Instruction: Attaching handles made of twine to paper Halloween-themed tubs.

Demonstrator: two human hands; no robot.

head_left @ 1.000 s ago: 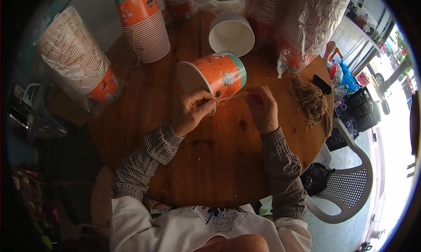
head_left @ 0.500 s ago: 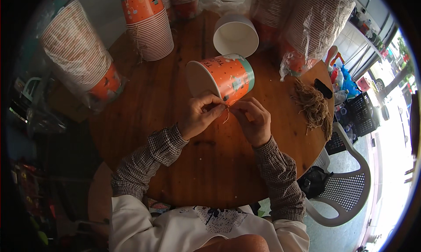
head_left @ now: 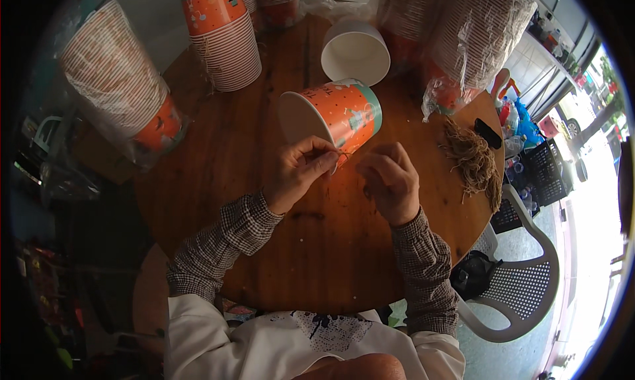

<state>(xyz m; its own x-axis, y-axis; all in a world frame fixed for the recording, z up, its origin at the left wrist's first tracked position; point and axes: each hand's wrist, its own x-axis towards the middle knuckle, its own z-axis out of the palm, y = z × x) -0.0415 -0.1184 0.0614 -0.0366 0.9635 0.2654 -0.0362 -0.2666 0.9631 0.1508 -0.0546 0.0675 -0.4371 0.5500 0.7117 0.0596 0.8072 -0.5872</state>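
Observation:
An orange paper bucket [head_left: 344, 115] with a green band lies on its side on the table, its open end toward the left. At its near rim my left hand [head_left: 299, 168] pinches a thin brown string [head_left: 344, 154] between thumb and forefinger. A short bit of the string sticks out past the fingertips toward the right. Just right of the bucket, my right hand [head_left: 391, 180] is held apart from the left, fingers curled together. Whatever those fingers hold, if anything, is too small to make out. A tangled bundle of brown strings [head_left: 473, 160] lies on the table's right side.
A white-lined bucket [head_left: 357, 57] lies behind, opening toward me. Bucket stacks stand around the wooden table [head_left: 291, 261]: an unwrapped one [head_left: 228, 52] and plastic-wrapped ones at left [head_left: 122, 76] and right [head_left: 473, 39]. A black object [head_left: 487, 134] sits by the strings, a grey plastic chair [head_left: 522, 274] beyond.
My right hand has come away from the left, moving slightly right, and its fingers have curled more. The left hand keeps its pinch on the string. The bucket has turned a little.

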